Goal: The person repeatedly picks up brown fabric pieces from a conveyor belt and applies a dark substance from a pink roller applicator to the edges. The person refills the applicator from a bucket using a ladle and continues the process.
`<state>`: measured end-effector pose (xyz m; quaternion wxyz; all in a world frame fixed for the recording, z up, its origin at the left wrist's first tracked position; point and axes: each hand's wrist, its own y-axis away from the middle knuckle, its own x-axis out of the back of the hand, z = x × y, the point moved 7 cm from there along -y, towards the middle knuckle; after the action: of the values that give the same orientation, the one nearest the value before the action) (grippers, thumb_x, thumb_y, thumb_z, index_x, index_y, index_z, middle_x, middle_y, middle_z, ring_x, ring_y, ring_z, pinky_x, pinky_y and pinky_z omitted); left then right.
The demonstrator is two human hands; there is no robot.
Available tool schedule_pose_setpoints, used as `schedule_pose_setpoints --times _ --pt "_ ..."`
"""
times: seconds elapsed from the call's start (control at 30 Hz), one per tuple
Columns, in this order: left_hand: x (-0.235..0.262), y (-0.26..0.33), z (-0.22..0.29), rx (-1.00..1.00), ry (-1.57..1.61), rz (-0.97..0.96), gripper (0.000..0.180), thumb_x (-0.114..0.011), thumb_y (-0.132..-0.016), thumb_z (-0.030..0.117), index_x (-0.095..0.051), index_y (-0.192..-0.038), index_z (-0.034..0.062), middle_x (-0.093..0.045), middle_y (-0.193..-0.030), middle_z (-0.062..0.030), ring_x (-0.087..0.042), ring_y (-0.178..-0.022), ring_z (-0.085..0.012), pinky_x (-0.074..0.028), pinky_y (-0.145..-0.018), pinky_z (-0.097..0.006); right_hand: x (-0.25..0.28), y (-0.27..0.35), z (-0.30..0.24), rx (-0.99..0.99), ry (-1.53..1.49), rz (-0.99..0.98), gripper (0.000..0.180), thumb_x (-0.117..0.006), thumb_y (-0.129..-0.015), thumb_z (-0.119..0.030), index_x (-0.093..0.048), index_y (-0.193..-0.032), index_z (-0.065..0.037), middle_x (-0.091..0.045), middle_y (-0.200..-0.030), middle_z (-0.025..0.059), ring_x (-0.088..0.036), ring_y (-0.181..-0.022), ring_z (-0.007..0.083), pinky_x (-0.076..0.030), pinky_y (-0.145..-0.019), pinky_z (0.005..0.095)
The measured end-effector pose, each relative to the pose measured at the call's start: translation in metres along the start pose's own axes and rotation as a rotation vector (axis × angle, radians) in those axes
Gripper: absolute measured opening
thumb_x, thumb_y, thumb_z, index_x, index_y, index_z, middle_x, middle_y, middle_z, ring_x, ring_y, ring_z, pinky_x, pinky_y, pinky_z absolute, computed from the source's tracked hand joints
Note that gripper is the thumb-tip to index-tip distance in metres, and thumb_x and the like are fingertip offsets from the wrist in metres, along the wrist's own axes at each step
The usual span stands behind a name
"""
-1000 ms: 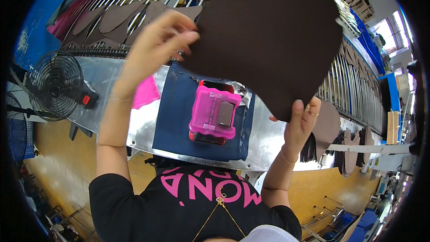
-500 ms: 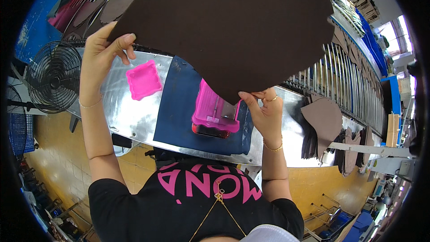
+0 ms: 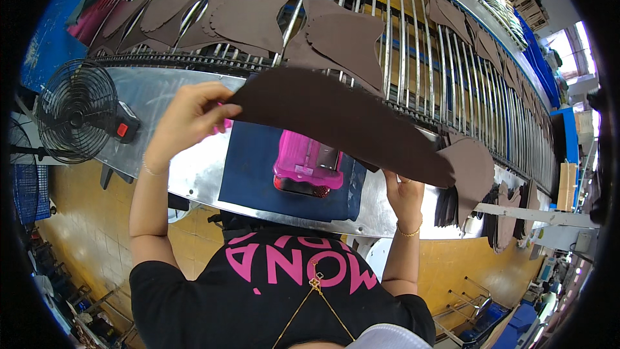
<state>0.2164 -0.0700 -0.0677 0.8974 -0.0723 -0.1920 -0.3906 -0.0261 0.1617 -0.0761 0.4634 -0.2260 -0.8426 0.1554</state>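
A dark brown flat cut piece (image 3: 336, 123), leather-like or foam-like, is stretched between my hands above the bench, tilted so that it looks narrow. My left hand (image 3: 190, 119) pinches its left end between thumb and fingers. My right hand (image 3: 404, 197) is closed at its lower right edge, with the fingertips partly hidden by the piece. Below it, a pink tray (image 3: 307, 171) holding a metallic or dark item stands on a blue mat (image 3: 252, 181). Under the tray shows something black and red. A second pink tray (image 3: 223, 124) is mostly hidden behind my left hand.
A rack of metal rods (image 3: 400, 39) runs behind the metal bench (image 3: 194, 168), bearing several brown cut pieces (image 3: 248, 16). At the right lies a stack of brown pieces (image 3: 470, 165), beside a pale bar (image 3: 536, 215). A black fan (image 3: 77, 113) stands at the left.
The brown piece has come down and toward me, turning from a broad upright face to a narrow tilted one. My left hand moved right and down, my right hand slightly right and down.
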Motion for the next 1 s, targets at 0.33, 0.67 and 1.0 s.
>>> schedule_pose_setpoints --times 0.33,0.67,1.0 --pt "-0.107 -0.026 0.059 -0.501 -0.335 -0.246 0.011 -0.072 -0.074 0.011 -0.067 -0.082 0.0044 -0.056 -0.079 -0.0074 -0.057 -0.073 -0.0241 -0.047 -0.061 -0.034 0.07 0.1 0.071 -0.367 -0.155 0.231 0.016 -0.067 -0.084 -0.001 -0.061 -0.098 0.001 -0.062 -0.091 0.0047 -0.058 -0.08 0.0099 -0.048 -0.071 0.0227" --pt "-0.123 -0.064 0.113 -0.727 -0.294 -0.063 0.023 -0.073 -0.077 0.021 -0.067 -0.091 0.0044 -0.051 -0.088 -0.0093 -0.051 -0.086 -0.0257 -0.043 -0.077 -0.034 0.121 0.136 0.131 -0.817 -0.699 0.692 0.021 -0.061 -0.086 0.005 -0.049 -0.101 -0.003 -0.043 -0.073 -0.0038 -0.04 -0.067 0.0022 -0.038 -0.06 0.018" --pt "-0.03 -0.048 0.065 -0.299 -0.265 0.139 0.024 -0.07 -0.08 0.011 -0.065 -0.103 0.0041 -0.052 -0.088 -0.0034 -0.047 -0.079 -0.0132 -0.038 -0.071 -0.025 -0.034 -0.024 0.278 -0.707 -1.401 0.753 0.032 -0.054 -0.088 0.007 -0.047 -0.113 -0.01 -0.06 -0.099 0.011 -0.063 -0.087 0.0223 -0.055 -0.071 0.0297"
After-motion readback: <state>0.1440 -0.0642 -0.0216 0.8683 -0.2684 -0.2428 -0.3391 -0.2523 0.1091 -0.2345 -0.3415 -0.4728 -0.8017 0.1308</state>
